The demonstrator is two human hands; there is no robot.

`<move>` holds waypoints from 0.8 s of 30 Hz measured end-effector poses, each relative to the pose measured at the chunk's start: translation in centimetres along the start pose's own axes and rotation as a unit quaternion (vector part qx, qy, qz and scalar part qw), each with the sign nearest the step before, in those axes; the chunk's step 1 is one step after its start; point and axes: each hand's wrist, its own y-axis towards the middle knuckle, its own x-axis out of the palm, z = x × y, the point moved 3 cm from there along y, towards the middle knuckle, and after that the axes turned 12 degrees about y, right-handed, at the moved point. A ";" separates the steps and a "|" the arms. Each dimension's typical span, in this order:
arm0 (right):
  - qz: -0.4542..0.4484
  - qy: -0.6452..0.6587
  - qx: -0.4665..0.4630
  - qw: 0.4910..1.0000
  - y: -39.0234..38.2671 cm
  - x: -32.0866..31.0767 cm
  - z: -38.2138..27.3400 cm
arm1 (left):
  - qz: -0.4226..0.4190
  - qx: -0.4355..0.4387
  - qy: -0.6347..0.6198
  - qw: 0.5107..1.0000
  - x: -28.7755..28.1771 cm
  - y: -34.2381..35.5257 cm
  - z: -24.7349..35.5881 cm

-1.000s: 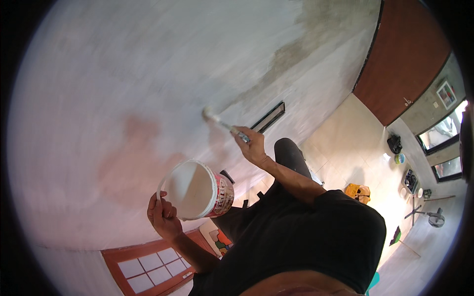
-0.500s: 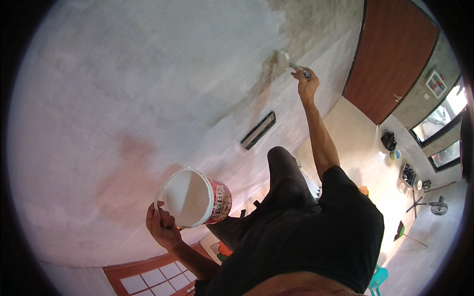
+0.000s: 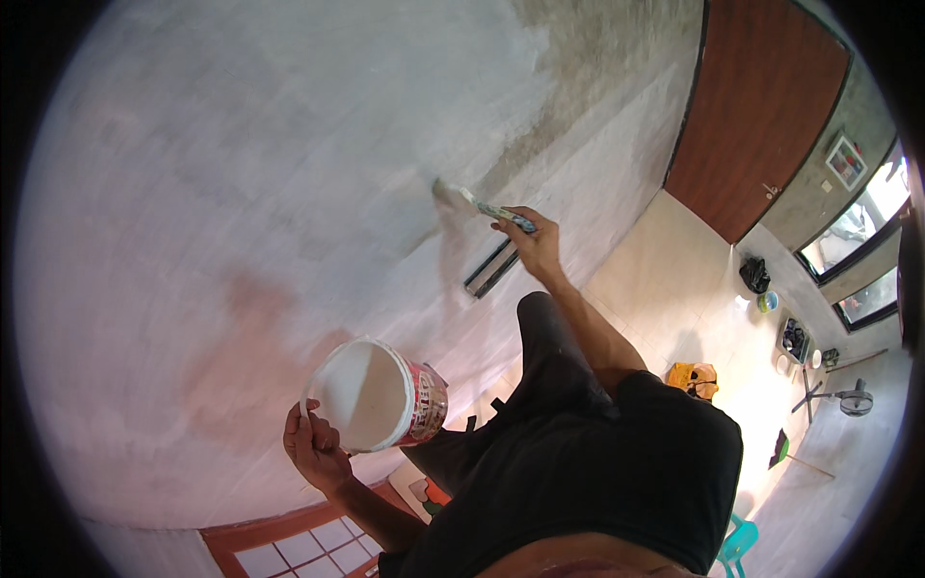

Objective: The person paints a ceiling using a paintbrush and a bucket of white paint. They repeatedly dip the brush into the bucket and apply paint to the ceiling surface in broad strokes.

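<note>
My right hand (image 3: 533, 239) is closed round the handle of a paintbrush (image 3: 489, 205). The bristles touch the wall (image 3: 318, 164), or come very close to it, where whitish paint borders a bare grey-brown patch. My left hand (image 3: 314, 443) grips a white paint bucket (image 3: 381, 395) by its rim or handle; which one I cannot tell. The bucket is tilted so its pale inside shows, and its outside carries a red printed label. A dark-framed slot or vent (image 3: 491, 268) in the wall lies just below my right hand, partly covered by it.
A brown door (image 3: 756, 106) stands at the far right. On the pale tiled floor (image 3: 641, 260) are a yellow bag (image 3: 692, 379), a black bag (image 3: 754, 275) and a tray of dark things (image 3: 794, 341). Farther right are a fan (image 3: 856, 399) and a teal chair (image 3: 737, 544).
My right hand has swept the brush left and down along the wall, away from the door. The yellow bag shows more fully now. My left hand and the bucket have hardly moved.
</note>
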 end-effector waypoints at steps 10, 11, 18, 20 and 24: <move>0.044 0.071 -0.054 0.995 13.3 -11.4 -0.2 | 0.029 -0.001 -0.002 1.000 -0.6 -0.5 -0.4; 0.073 0.059 -0.073 0.993 14.5 -12.9 -0.4 | 0.021 -0.002 -0.007 1.000 -0.7 -0.6 -0.4; 0.292 -0.117 -0.226 0.922 18.6 -16.7 0.4 | 0.009 -0.008 -0.016 1.000 -0.5 -0.4 -0.3; 0.301 -0.215 -0.239 0.898 17.5 -13.7 0.6 | 0.016 -0.012 -0.018 1.000 -0.1 -0.4 0.0; 0.224 -0.294 -0.228 0.901 8.8 -3.2 3.0 | -0.006 -0.006 -0.025 1.000 -0.2 -0.6 0.3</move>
